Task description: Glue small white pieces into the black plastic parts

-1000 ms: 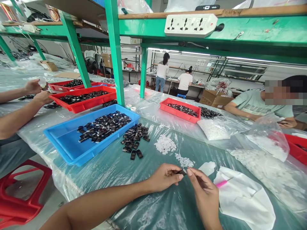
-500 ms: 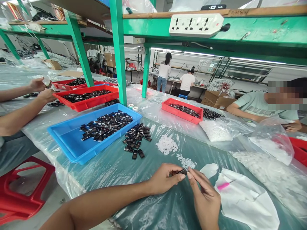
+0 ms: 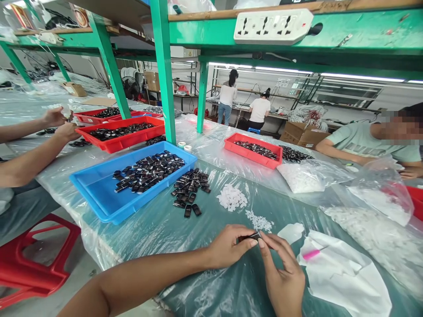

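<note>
Between thumb and fingers, my left hand (image 3: 228,247) grips a small glossy black plastic piece (image 3: 254,236). The thumb and fingertips of my right hand (image 3: 284,274) pinch its right end; whether a tiny part sits under them is hidden. Just beyond my hands lies a heap of tiny white bits (image 3: 259,221). Behind it is a pile of larger flat white pieces (image 3: 231,197). Loose black pieces (image 3: 191,187) of the same look lie beside a blue tray (image 3: 94,189), which holds many more. Right of my right hand, a pink stick-like item (image 3: 311,254) rests on a crumpled white sheet (image 3: 350,277).
Red trays (image 3: 253,150) of black parts stand farther back, with bags of white pieces (image 3: 302,178) on the right. A green shelf post (image 3: 163,70) rises from the table. A co-worker's hands (image 3: 64,123) are at the left; another person (image 3: 366,141) sits at the right.
Both hands stay together on the black piece, which has tilted slightly. The whole view has shifted a little.
</note>
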Action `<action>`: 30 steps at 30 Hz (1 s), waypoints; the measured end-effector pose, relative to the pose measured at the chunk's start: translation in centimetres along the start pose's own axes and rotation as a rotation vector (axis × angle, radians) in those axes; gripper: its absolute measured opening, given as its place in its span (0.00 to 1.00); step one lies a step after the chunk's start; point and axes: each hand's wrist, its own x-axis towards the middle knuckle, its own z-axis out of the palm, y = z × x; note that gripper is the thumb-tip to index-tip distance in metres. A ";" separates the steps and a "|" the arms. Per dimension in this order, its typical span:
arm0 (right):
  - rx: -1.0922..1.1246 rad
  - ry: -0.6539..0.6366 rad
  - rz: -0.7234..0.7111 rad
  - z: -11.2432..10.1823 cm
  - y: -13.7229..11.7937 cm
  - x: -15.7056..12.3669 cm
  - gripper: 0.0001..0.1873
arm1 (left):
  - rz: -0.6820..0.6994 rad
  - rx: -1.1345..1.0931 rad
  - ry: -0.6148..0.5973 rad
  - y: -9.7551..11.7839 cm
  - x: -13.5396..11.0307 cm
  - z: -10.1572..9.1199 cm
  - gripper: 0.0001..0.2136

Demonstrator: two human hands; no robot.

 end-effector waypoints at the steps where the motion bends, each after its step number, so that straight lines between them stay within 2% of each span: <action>1: 0.012 -0.005 0.003 0.0 0.0 0.0 0.10 | -0.009 -0.033 -0.011 -0.1 0.1 0.0 0.18; 7: 0.162 -0.053 0.113 0.0 0.3 0.7 0.12 | -0.212 -0.509 -0.180 -0.4 0.8 -0.3 0.21; 12: 0.241 -0.042 0.215 -0.1 0.4 0.8 0.14 | -0.338 -0.707 -0.182 0.1 1.0 -0.6 0.23; 17: 0.233 -0.116 0.237 -0.3 0.9 0.9 0.16 | -0.287 -0.563 -0.194 0.1 1.0 -0.6 0.18; 22: 0.271 -0.178 0.264 0.3 1.2 0.9 0.18 | -0.227 -0.486 -0.146 -0.4 0.8 -0.4 0.20; 26: 0.233 -0.171 0.318 1.1 1.3 0.4 0.20 | -0.285 -0.465 -0.184 -0.6 1.0 -0.8 0.19; 28: 0.201 -0.217 0.346 1.3 1.5 0.2 0.23 | -0.327 -0.403 -0.220 -0.6 1.1 -1.2 0.18; 30: 0.164 -0.272 0.368 1.3 1.6 0.2 0.25 | -0.310 -0.304 -0.233 -0.7 1.3 -1.7 0.16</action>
